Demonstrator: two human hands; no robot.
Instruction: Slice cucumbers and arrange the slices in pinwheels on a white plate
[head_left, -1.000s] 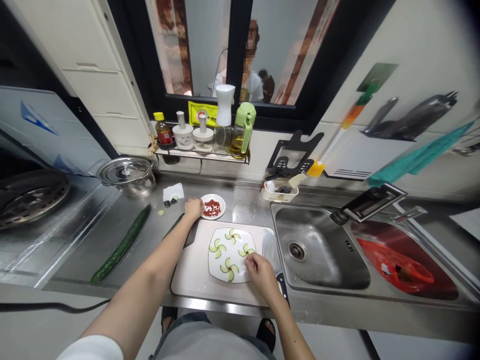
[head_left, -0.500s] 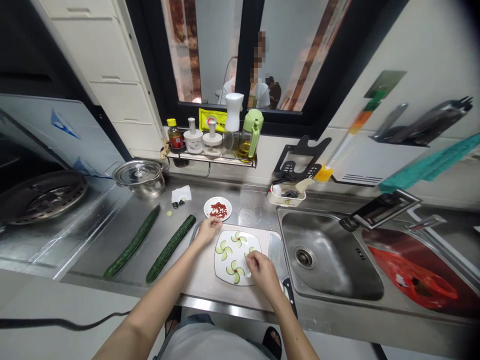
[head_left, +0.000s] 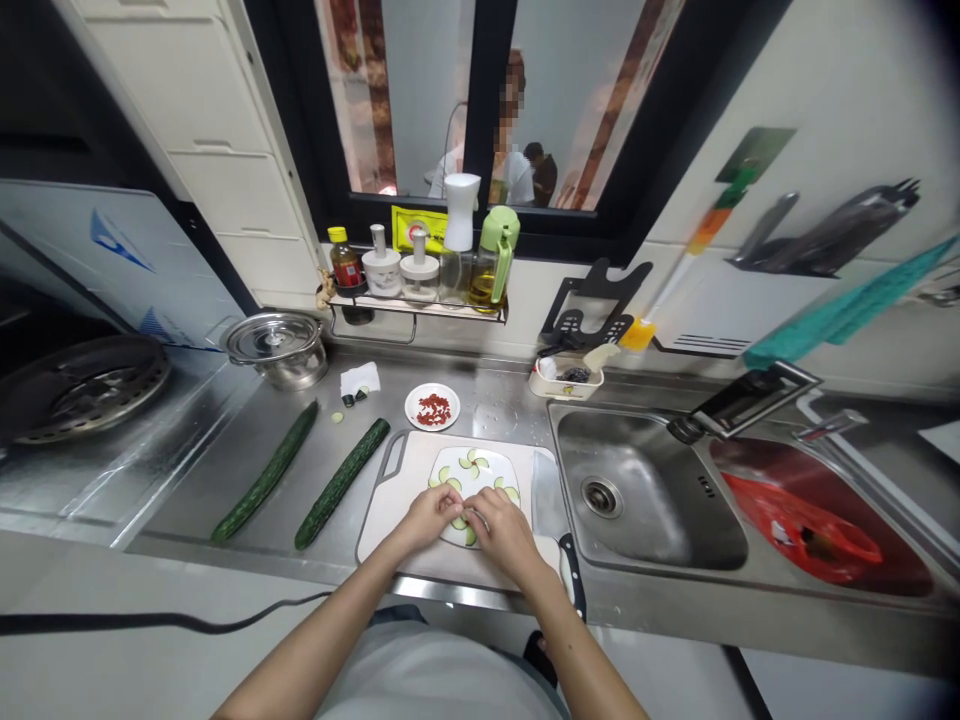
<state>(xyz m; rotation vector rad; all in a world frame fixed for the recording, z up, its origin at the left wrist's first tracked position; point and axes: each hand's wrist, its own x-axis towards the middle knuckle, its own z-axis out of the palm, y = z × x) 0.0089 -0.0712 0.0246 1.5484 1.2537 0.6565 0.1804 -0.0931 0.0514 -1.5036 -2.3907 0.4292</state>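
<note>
My left hand [head_left: 433,514] and my right hand [head_left: 502,528] meet over the near part of a white square plate [head_left: 451,458]. Both have their fingers pinched together, almost touching each other; anything between the fingertips is too small to make out. Green-edged cucumber slices [head_left: 474,462] lie on the plate in pinwheel flowers, some with a red centre, and my hands partly cover the nearer ones. Under the plate is a pale cutting board [head_left: 386,510]. A knife [head_left: 574,575] rests at its right edge. Behind the board stands a small white dish [head_left: 411,408] of small red pieces [head_left: 433,409].
Two whole cucumbers [head_left: 343,485] lie left of the board. A lidded steel pot [head_left: 281,350] stands behind them, near cucumber ends [head_left: 352,399] and a white tissue [head_left: 361,377]. Right of the board is a sink [head_left: 637,500] with a red bag [head_left: 802,530] beside it. Seasonings fill a wall rack [head_left: 420,308].
My left hand has come from beside the dish of red pieces to the near part of the plate. My right hand has shifted left to join it. The camera view has shifted slightly.
</note>
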